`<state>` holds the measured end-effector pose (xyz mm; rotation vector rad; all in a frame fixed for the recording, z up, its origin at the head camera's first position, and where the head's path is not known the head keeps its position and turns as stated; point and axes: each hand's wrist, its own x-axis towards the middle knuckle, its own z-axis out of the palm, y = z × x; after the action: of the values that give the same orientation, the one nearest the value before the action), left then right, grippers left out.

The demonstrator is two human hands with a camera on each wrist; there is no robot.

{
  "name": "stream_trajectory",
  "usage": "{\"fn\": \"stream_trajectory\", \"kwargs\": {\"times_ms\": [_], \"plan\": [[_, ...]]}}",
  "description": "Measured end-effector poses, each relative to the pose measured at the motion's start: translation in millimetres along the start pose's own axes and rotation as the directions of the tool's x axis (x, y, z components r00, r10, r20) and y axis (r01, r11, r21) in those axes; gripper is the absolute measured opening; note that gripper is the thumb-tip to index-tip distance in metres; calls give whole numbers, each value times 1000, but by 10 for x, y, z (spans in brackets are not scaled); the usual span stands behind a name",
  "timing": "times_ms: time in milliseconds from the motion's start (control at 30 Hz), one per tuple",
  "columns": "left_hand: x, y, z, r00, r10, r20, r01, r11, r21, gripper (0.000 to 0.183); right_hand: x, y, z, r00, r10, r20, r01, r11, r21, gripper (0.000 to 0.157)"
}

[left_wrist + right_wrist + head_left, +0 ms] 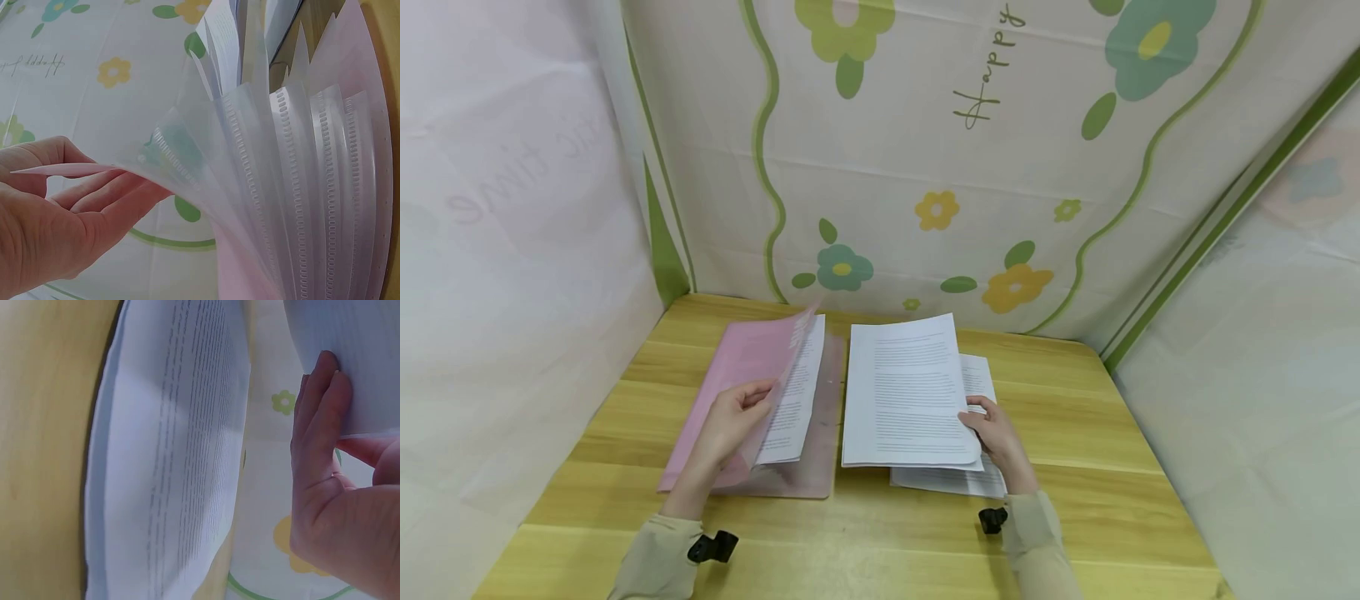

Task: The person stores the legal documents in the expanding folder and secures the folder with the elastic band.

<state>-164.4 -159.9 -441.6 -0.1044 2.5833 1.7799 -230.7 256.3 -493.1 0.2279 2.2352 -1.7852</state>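
On the left of the table lies a translucent pink display folder (748,346), its front cover lifted. My left hand (726,425) pinches the edge of that cover between thumb and fingers. Clear plastic sleeves (300,187) fan out behind the cover in the left wrist view, and printed sheets (793,417) stick out among them. Right of the folder, my right hand (997,437) grips the right edge of a sheaf of printed paper (910,392), thumb on top and fingers beneath. The sheaf is raised over a second paper stack (169,450), which lies on the table and is partly hidden by it.
The wooden table (865,542) carries the folder and papers. White fabric walls with printed flowers (936,210) stand behind and at both sides. Small black devices (713,547) are worn at both wrists.
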Motion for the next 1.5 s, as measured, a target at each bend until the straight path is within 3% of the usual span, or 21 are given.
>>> {"fn": "stream_trajectory", "kwargs": {"times_ms": [167, 400, 767, 1500], "plan": [[-3, -4, -5, 1000, -4, -1, 4, 1000, -2, 41, -37, -93, 68, 1000, 15, 24, -15, 1000, 1, 41], [-10, -14, -9, 1000, -2, -2, 2, 1000, -6, 41, 56, 3, 131, 1000, 0, 20, 1, 1000, -12, 39], [17, -19, -5, 1000, 18, -5, -18, 1000, 6, 42, 114, -31, 242, 998, -3, 58, 5, 1000, -29, 41], [7, -3, -22, 1000, 4, 4, -4, 1000, -8, 42, 204, -85, 534, 997, -17, 80, 14, 999, 36, 37]]}}
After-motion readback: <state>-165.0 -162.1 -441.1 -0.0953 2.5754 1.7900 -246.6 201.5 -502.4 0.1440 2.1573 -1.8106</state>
